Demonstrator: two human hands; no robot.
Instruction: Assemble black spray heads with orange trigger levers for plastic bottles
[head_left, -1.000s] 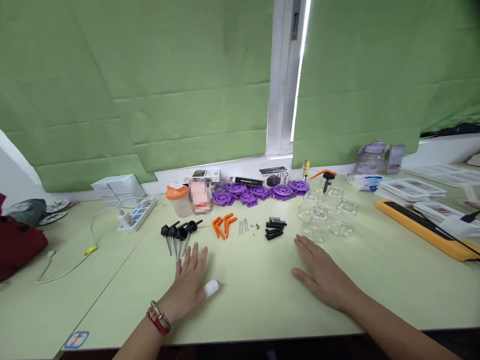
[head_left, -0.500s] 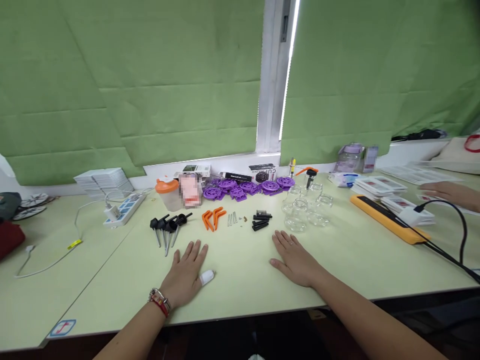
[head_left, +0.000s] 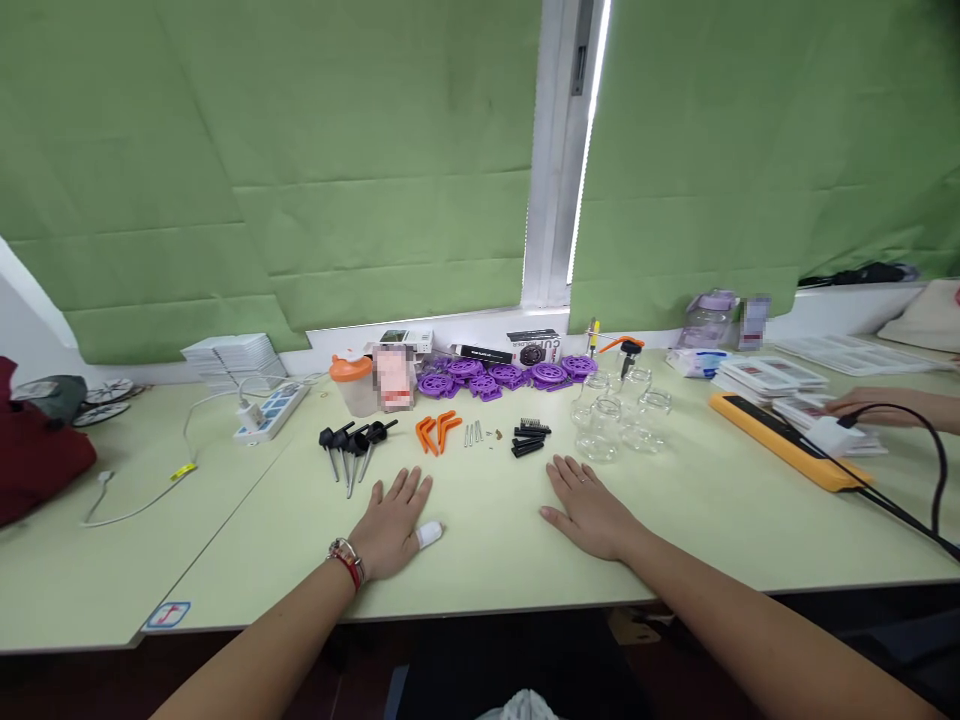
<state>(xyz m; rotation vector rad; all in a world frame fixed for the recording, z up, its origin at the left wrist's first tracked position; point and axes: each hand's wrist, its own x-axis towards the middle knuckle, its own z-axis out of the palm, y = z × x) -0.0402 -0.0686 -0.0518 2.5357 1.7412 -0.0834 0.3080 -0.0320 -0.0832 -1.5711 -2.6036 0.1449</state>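
Note:
My left hand point(head_left: 393, 528) lies flat on the table, thumb wrapped in white, fingers spread and holding nothing. Just beyond it are black parts with metal rods point(head_left: 352, 445) and orange angled levers point(head_left: 438, 432). My right hand point(head_left: 589, 505) also rests flat and open, below the clear glass jars point(head_left: 598, 432). Between the hands, farther back, lie thin metal pins point(head_left: 473, 433), a few tiny pieces, and black strips with springs point(head_left: 529, 438). Behind them spreads a pile of purple wheel-shaped parts point(head_left: 485, 385).
An orange-lidded cup point(head_left: 352, 388) and a white power strip point(head_left: 274, 408) stand left. At right are an orange power strip point(head_left: 784, 440) with cables and white stacked cases point(head_left: 772, 376). Another person's hand point(head_left: 874, 402) reaches in there. A purple-lidded bottle point(head_left: 707, 322) stands behind.
The view has shifted slightly, so the scene sits a little farther right. My hands stay flat on the table. The other person's hand has moved nearer to the stacked cases.

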